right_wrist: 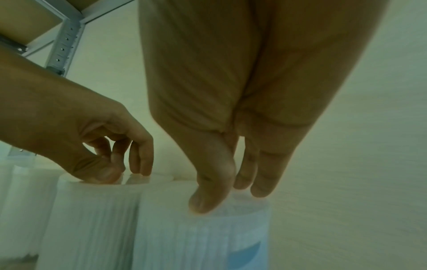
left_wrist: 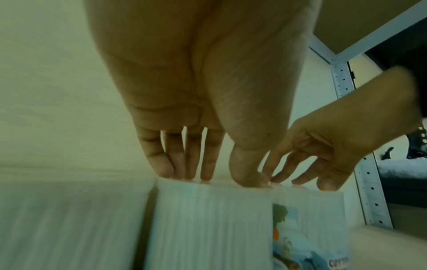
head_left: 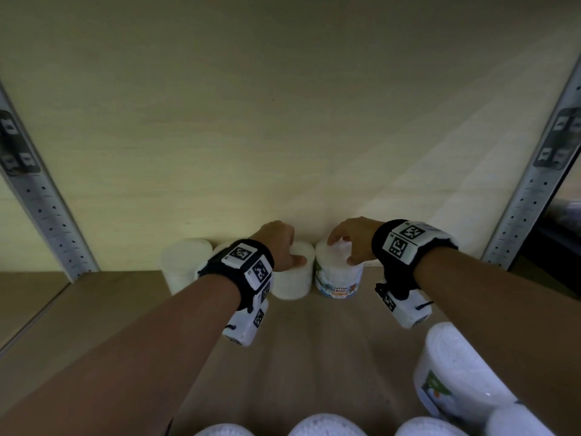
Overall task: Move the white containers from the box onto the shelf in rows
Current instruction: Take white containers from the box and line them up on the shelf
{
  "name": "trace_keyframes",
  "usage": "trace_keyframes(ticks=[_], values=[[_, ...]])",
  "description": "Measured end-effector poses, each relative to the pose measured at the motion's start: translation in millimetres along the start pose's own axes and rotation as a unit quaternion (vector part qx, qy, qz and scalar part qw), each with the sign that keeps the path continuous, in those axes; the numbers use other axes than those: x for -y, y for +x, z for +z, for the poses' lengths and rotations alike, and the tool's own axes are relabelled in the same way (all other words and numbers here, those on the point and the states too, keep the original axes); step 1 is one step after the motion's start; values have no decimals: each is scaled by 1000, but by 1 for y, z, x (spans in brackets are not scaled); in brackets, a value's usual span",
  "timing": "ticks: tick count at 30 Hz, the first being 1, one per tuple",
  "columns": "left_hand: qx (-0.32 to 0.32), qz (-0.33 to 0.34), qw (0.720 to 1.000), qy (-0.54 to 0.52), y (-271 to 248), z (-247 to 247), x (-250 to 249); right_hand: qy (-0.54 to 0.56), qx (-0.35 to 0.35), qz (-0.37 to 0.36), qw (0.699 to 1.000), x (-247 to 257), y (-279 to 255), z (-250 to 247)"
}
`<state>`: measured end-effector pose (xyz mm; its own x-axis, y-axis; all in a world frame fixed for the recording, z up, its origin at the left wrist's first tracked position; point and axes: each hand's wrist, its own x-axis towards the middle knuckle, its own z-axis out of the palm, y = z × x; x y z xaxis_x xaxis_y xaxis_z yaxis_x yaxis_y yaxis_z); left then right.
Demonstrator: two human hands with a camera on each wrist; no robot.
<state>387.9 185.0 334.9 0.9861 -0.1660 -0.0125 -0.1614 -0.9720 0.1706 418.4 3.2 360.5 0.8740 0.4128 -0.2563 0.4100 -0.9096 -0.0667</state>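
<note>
Two hands are setting white containers against the pale back wall (head_left: 283,121) of a wooden shelf (head_left: 94,325). The right hand (head_left: 352,237) is making its grip from above on the labelled container (head_left: 338,275), thumb and fingers curled down over the rim of its lid; the label reads "COTTON BUDS". Just beside it, on the side away from the right hand, the left hand (head_left: 278,243) is resting on the plain container (head_left: 290,278), its fingers (left_wrist: 175,160) bent with their tips on the far edge of the lid and its thumb on the near edge, a light grip from the top. The two containers are standing upright and touching or nearly so, both at the back wall. Beyond the plain container, further containers (head_left: 185,262) are standing in the same row along the wall. Nearer the camera than the labelled container, more white containers (head_left: 452,369) are showing at the bottom edge of the head view. Perforated metal uprights (head_left: 528,196) are framing the shelf on either side.
</note>
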Motion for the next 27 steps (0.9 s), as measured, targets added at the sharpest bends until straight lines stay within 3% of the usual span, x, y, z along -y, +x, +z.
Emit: trace_keyframes(ticks=[7, 13, 18, 27], values=[[-21, -4, 1000, 12, 5, -1, -8, -17, 8, -1, 1000, 3, 3, -1], [66, 38, 996, -46, 10, -13, 1, 8, 15, 1, 1000, -1, 6, -3], [117, 51, 992, -18, 11, -16, 2, 10, 8, 1, 1000, -3, 7, -2], [24, 38, 999, -22, 12, -4, 2, 3, 7, -7, 1000, -2, 5, -2]])
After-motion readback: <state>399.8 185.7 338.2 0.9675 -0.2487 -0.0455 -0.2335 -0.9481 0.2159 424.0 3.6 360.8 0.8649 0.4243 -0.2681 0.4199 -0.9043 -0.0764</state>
